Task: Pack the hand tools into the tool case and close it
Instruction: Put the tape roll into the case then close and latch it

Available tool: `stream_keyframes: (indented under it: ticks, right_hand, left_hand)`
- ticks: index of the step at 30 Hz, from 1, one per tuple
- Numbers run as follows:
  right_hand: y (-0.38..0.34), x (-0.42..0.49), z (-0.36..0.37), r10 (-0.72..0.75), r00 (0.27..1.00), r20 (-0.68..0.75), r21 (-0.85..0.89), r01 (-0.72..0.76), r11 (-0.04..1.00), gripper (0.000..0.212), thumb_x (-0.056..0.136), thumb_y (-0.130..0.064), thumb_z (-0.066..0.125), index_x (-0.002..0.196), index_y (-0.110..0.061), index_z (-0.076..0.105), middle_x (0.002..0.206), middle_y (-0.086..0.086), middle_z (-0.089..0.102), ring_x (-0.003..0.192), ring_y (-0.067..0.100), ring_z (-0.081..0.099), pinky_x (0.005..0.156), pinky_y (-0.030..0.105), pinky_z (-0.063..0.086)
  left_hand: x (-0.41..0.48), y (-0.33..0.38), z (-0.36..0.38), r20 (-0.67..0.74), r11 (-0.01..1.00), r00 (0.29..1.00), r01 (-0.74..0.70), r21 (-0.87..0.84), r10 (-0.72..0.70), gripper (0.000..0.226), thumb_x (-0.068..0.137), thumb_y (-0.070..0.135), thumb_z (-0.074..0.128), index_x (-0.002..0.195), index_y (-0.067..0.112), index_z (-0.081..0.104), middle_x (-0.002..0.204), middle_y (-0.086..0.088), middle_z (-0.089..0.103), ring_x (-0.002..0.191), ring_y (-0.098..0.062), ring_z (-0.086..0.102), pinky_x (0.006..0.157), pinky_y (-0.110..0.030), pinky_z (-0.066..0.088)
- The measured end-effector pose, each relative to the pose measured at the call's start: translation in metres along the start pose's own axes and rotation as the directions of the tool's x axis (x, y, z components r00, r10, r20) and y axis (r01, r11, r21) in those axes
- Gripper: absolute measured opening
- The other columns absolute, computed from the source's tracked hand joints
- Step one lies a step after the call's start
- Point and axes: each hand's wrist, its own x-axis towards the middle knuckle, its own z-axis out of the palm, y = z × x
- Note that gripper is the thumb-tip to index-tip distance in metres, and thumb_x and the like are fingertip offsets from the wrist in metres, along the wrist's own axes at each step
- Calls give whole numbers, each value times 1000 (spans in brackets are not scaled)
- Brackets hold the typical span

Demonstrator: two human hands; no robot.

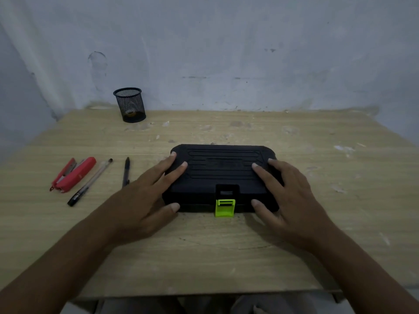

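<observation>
A black ribbed tool case [221, 171] lies flat on the wooden table [204, 257] with its lid down. Its lime-green latch [225, 208] hangs open, flipped down onto the table at the front edge. My left hand [147, 196] rests on the case's left end, fingers straight on the lid and thumb against the front wall. My right hand [288, 193] rests the same way on the right end. No loose hand tools are in view.
A red stapler [73, 174] lies at the left, with a clear pen [90, 181] and a black pen [126, 172] beside it. A black mesh pen cup [130, 105] stands at the back left by the wall.
</observation>
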Motion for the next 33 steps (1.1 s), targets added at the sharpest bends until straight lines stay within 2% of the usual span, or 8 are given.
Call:
stream_keyframes:
  ticks: [3, 5, 10, 15, 22, 27, 30, 33]
  right_hand:
    - [-11, -2, 6, 56, 998, -41, -21, -57, 998, 72, 89, -58, 42, 151, -20, 37, 149, 13, 36, 142, 29, 31, 118, 44, 23]
    - [-18, -2, 7, 47, 998, -47, -66, -50, 997, 77, 86, -58, 45, 149, -15, 39, 148, 16, 39, 141, 31, 33, 117, 49, 25]
    - [-29, -1, 10, 7, 999, 37, -216, 2, 977, 86, 77, -48, 55, 153, -16, 31, 154, 17, 36, 144, 32, 30, 117, 53, 24]
    - [-37, 2, 14, 48, 999, 9, -276, -44, 960, 87, 74, -52, 58, 149, -13, 38, 148, 21, 43, 138, 38, 38, 111, 58, 31]
    - [-36, 7, 13, 35, 999, -19, -275, -38, 961, 83, 77, -61, 55, 146, -16, 43, 141, 16, 49, 133, 34, 44, 110, 52, 30]
    - [-33, 7, 11, 20, 999, -33, -236, -27, 971, 87, 80, -75, 46, 144, -17, 46, 139, 13, 51, 130, 32, 45, 109, 50, 31]
    - [-34, 9, 14, 61, 990, -127, -121, -77, 990, 72, 88, -71, 38, 139, -22, 53, 134, 7, 54, 128, 25, 47, 109, 44, 29]
    - [-37, 11, 18, 105, 978, -179, -82, -121, 989, 65, 90, -67, 39, 135, -23, 57, 131, 5, 56, 126, 23, 49, 108, 41, 28]
  left_hand:
    - [3, 19, 6, -115, 997, 993, 23, 73, -14, 75, 91, 62, 39, 157, 33, 16, 167, 9, 3, 153, -7, 2, 122, -40, 20]
    - [9, 34, 13, -153, 988, 988, 53, 146, -30, 84, 87, 64, 46, 156, 22, 24, 166, 2, 16, 153, -12, 8, 123, -41, 18]
    - [23, 61, 25, -151, 918, 982, 160, 364, -111, 92, 76, 61, 54, 154, 17, 29, 158, -12, 34, 146, -31, 29, 117, -48, 30]
    - [40, 72, 28, -116, 897, 993, 48, 438, 4, 87, 74, 55, 59, 151, 19, 37, 149, -16, 46, 137, -33, 43, 107, -50, 38]
    - [44, 47, 24, -72, 847, 983, -107, 520, 169, 82, 89, 70, 43, 150, 15, 39, 150, -13, 47, 137, -32, 45, 105, -47, 40]
    - [46, 41, 23, -124, 871, 965, -150, 467, 233, 71, 97, 65, 33, 141, 12, 51, 143, -13, 55, 130, -32, 53, 99, -45, 43]
    - [43, 45, 23, -192, 929, 959, -134, 346, 210, 66, 99, 59, 29, 141, 14, 53, 145, -7, 54, 133, -27, 50, 103, -42, 38]
    - [42, 53, 24, -268, 968, 953, -76, 238, 141, 62, 91, 60, 44, 136, 19, 57, 142, 0, 56, 133, -20, 49, 105, -39, 35]
